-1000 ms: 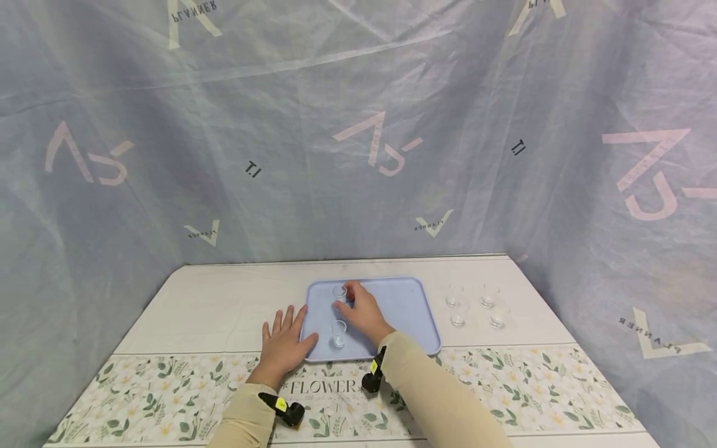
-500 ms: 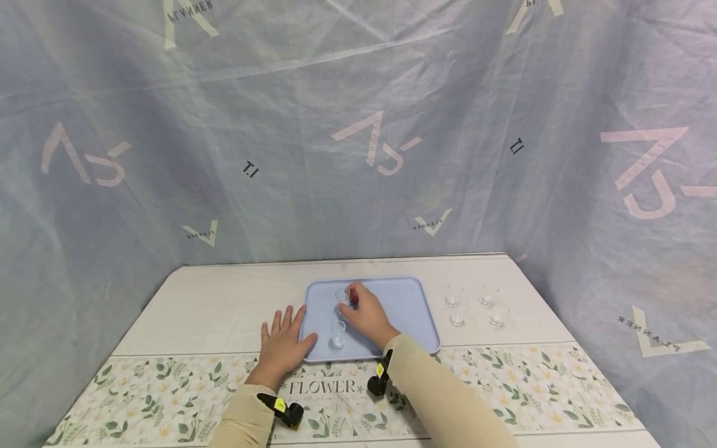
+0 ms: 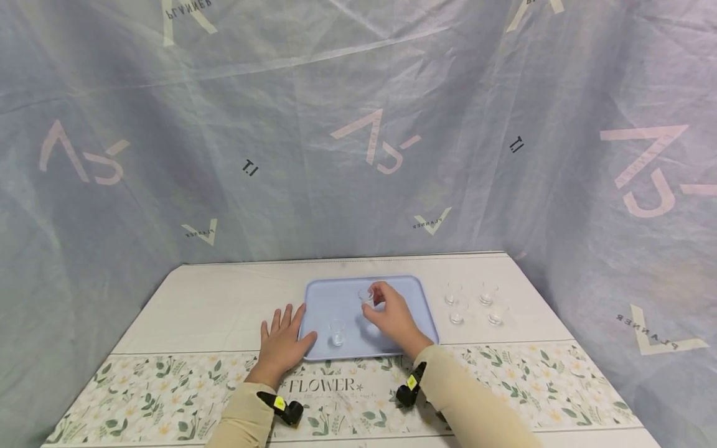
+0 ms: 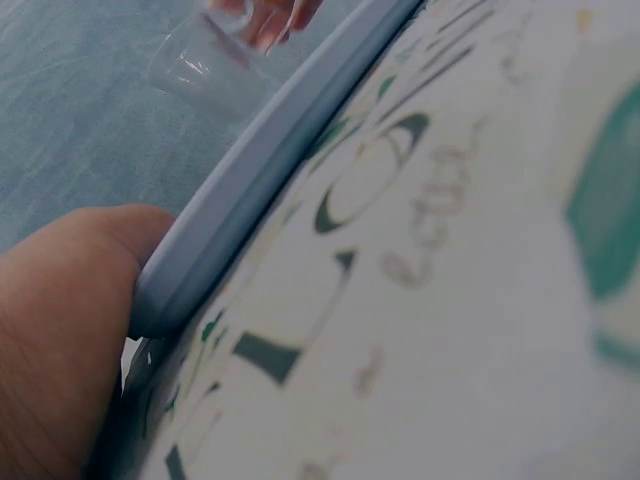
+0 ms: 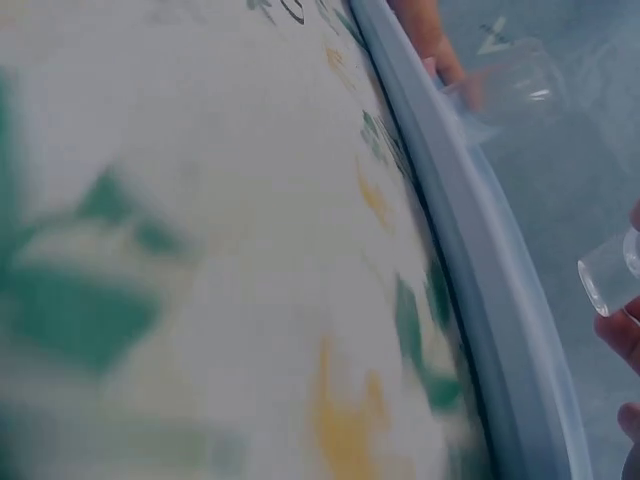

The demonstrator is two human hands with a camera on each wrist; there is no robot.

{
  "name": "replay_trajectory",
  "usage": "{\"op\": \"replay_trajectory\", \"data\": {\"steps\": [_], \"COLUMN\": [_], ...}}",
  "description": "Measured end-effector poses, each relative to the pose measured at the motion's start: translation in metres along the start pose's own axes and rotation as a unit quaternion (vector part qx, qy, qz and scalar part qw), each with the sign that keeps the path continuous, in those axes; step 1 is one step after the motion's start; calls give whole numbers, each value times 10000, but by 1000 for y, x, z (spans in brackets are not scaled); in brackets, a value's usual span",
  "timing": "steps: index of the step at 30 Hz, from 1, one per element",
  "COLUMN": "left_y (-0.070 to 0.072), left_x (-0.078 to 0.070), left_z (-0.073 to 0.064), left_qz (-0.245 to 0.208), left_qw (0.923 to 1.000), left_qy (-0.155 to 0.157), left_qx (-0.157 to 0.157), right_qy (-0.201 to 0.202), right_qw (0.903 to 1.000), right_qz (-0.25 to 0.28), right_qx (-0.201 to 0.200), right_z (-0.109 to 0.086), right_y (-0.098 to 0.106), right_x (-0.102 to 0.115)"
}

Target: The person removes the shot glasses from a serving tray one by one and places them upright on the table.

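A small clear glass [image 3: 366,295] is pinched between the thumb and fingers of my right hand [image 3: 392,314], over the middle of the light blue tray [image 3: 414,336]. The right wrist view catches that glass [image 5: 608,272] at its right edge, with fingertips against it. My left hand [image 3: 282,348] lies with fingers spread at the tray's left side, its thumb over the rim. A second clear glass [image 3: 337,333] stands on the tray near its front left, just right of the left thumb. The same standing glass [image 5: 515,88] shows in the right wrist view.
Several more clear glasses [image 3: 486,294] stand on the white table right of the tray. A floral printed band [image 3: 521,392] crosses the table's front. A grey cloth [image 3: 313,149] hangs behind and at both sides.
My right hand has lifted the glass from the tray's back left and carried it right toward the middle. The left hand and the glass by it stay put.
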State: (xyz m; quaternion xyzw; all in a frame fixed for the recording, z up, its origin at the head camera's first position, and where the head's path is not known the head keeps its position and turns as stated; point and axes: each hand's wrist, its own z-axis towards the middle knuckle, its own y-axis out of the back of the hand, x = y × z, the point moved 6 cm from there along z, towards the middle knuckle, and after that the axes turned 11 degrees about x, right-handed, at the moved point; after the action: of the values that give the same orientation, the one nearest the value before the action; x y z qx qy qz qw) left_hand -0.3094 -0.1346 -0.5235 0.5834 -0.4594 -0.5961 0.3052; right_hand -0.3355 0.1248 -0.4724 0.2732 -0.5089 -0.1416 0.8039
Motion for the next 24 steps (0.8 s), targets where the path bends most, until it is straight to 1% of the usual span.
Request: {"op": "replay_trajectory", "data": {"steps": [3,11,15,19,22,24], "left_y": [1,1,-1,0,0,-1], "left_x": [0,0,0,0,0,1], "left_z": [0,0,1,0,0,1], "left_qz": [-21,-7,-41,-48,-90,-89], "left_qw": [10000,10000,10000,9998,9997,9999], "left_qy": [-38,-19,-43,-111,-130,-83], "left_qx": [-51,-13,-41,-156,-170,-105], "right_qy": [-61,-205,-445,-731,-815,-797], "right_qw": [9999,9991,9977,9957,9947,9942], "right_qz": [73,-5,-185,-211,-277,-407], "right_qx": [-101,-362,-471,-524,-568,-590], "right_z": [-11,-41,-59,-77,-90,-100], "right_y": [14,50,67,85,98,107], "right_x": [-2,-15,-25,-35,-38,-40]}}
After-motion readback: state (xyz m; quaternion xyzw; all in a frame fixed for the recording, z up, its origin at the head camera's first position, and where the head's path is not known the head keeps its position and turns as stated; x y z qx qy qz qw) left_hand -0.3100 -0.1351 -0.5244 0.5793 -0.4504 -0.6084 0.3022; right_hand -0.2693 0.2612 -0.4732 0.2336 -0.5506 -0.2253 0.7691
